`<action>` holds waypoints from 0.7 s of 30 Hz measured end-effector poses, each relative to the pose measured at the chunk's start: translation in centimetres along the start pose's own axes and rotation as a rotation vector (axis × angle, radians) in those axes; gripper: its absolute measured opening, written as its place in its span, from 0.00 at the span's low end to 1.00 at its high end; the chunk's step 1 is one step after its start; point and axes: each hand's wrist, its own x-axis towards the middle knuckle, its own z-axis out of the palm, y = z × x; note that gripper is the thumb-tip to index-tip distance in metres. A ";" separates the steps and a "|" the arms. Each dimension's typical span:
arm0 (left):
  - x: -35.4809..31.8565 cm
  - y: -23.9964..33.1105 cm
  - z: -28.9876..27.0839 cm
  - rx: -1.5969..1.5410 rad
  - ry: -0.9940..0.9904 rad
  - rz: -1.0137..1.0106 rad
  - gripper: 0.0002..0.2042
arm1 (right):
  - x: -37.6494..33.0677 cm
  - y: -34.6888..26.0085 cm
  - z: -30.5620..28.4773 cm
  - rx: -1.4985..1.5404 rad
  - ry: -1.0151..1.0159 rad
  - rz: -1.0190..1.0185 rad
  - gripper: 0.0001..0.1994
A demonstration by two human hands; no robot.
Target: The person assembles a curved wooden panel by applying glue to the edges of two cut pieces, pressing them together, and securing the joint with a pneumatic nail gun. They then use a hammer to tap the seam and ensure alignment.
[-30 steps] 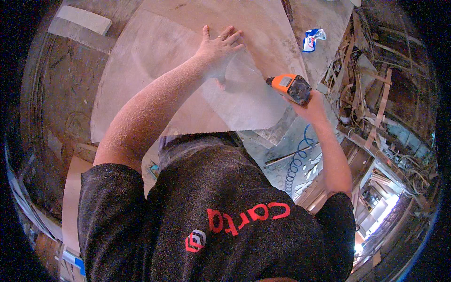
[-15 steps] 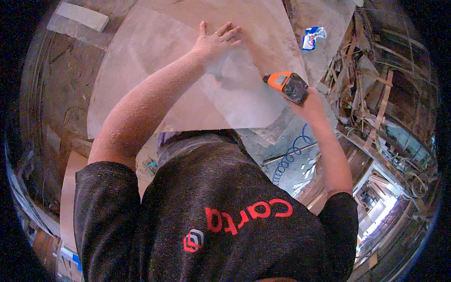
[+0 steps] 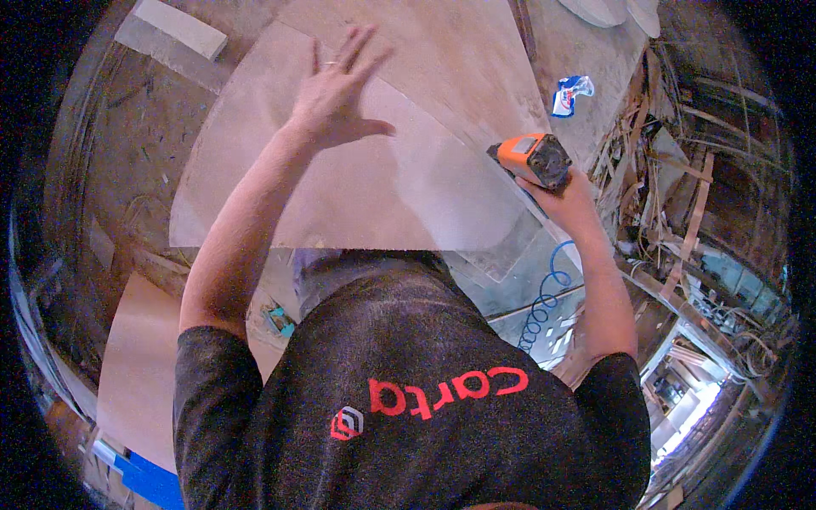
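My left hand point(image 3: 334, 102) is spread wide over a large pale board point(image 3: 255, 187) with a curved left edge; whether the palm touches it I cannot tell. A second, overlapping panel point(image 3: 442, 51) stretches away on the far side, and its straight edge runs diagonally to the right. My right hand point(image 3: 571, 197) grips an orange and black nail gun point(image 3: 529, 156), its nose pointing left at the board's right edge. A coiled blue air hose point(image 3: 544, 306) hangs below my right forearm.
A crumpled blue-and-white packet point(image 3: 571, 95) lies on the dusty surface at the far right. Wood scraps point(image 3: 633, 144) are heaped along the right side. Another curved pale board point(image 3: 136, 365) stands at lower left, and a light wooden block point(image 3: 183, 27) rests at far left.
My left hand has moved left across the board, and its fingers have spread. The nail gun in my right hand has shifted slightly right and nearer to me.
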 end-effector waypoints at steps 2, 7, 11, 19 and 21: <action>-1.0 -3.1 -0.8 0.050 0.021 -0.013 0.55 | 0.8 -0.9 0.6 -0.037 -0.033 -0.071 0.22; -0.6 -7.5 -2.0 0.138 -0.082 -0.013 0.54 | 3.0 -2.7 3.7 0.092 0.021 -0.153 0.20; 0.3 -9.8 -1.7 0.151 -0.168 -0.041 0.54 | 3.5 -4.4 4.1 -0.019 -0.002 -0.066 0.21; 0.3 -12.2 -0.9 0.049 -0.075 -0.085 0.57 | 3.7 -7.0 3.9 -0.038 -0.039 0.015 0.21; 0.2 -12.2 -0.9 0.005 -0.004 -0.099 0.57 | 3.9 -7.1 4.0 -0.074 -0.044 0.023 0.21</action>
